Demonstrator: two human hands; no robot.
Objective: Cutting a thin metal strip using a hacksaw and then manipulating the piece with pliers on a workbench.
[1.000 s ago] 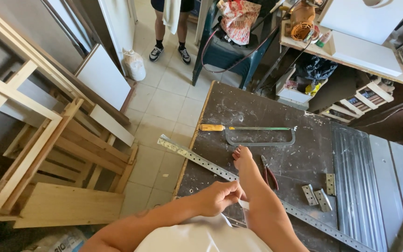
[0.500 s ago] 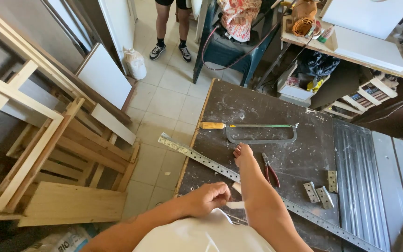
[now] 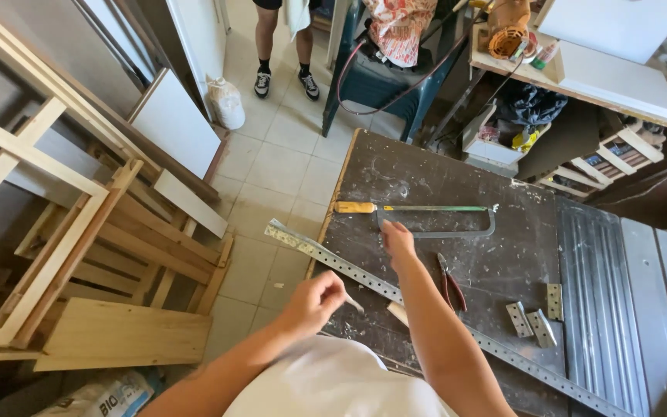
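On the bench, the right hand (image 3: 397, 238) reaches, fingers loose and empty, toward the hacksaw (image 3: 418, 212) just at its twelve o'clock. Left hand (image 3: 314, 301) pinches a small pale piece beside the uncut perforated strip (image 3: 364, 276); sawing looks unstarted.
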